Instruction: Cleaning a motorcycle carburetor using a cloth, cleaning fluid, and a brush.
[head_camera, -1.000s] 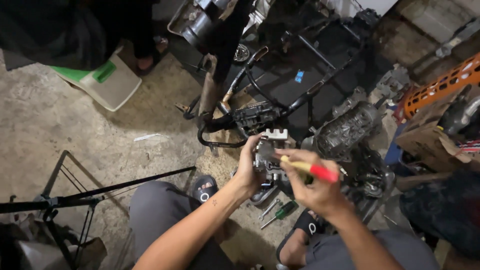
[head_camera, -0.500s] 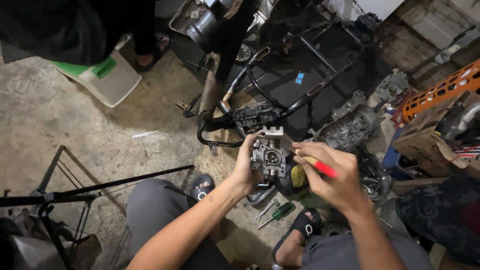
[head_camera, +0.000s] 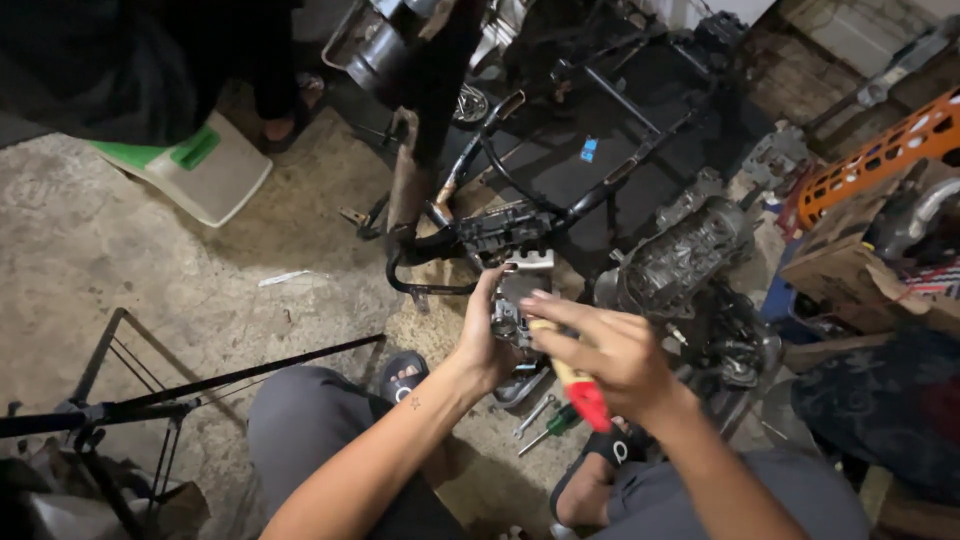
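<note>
Head view shows the left hand gripping a small metal engine part while the right hand clasps a red-handled screwdriver against it.

Carb: grey cast-metal body, greasy, bright silver flat cap on top, held up off the floor and mostly hidden by fingers. Screwdriver: yellow-and-red handle, red end pointing down toward the viewer, tip end angled up-left at the carb's right side; shaft hidden, contact can't be confirmed.
</note>
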